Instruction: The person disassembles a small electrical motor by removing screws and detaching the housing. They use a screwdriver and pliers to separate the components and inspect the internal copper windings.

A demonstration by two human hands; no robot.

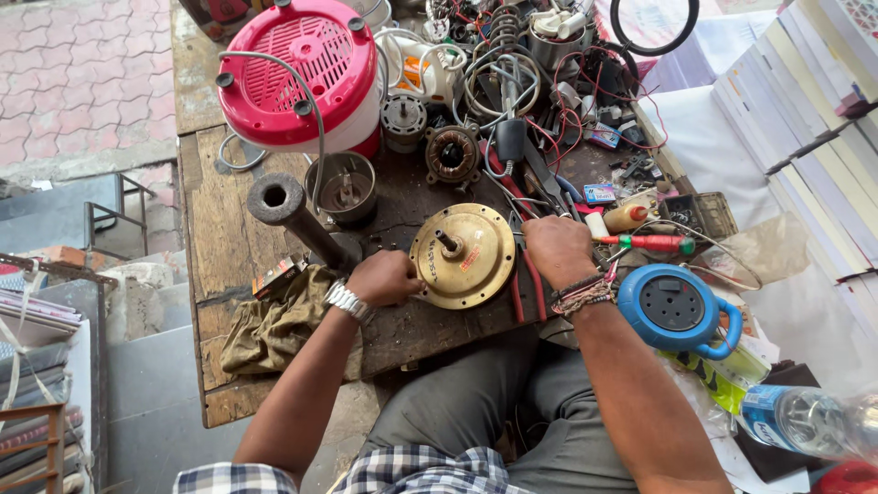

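A round brass-coloured motor housing (466, 256) with a short shaft sticking up lies on the dark wooden workbench (229, 238). My left hand (386, 278), a metal watch on its wrist, is closed against the housing's left rim. My right hand (556, 251), with thread bands on the wrist, rests fisted at the housing's right edge, over red-handled pliers (528, 274). What the right hand holds is hidden.
A black metal pipe stand (291, 216) rises left of the housing, beside an olive rag (274, 325). Behind are a pink fan casing (306, 73), a steel jar (346, 187), a copper-wound stator (452, 154) and tangled wires. A blue extension reel (677, 311), screwdriver (654, 243) and bottle (805, 419) lie right.
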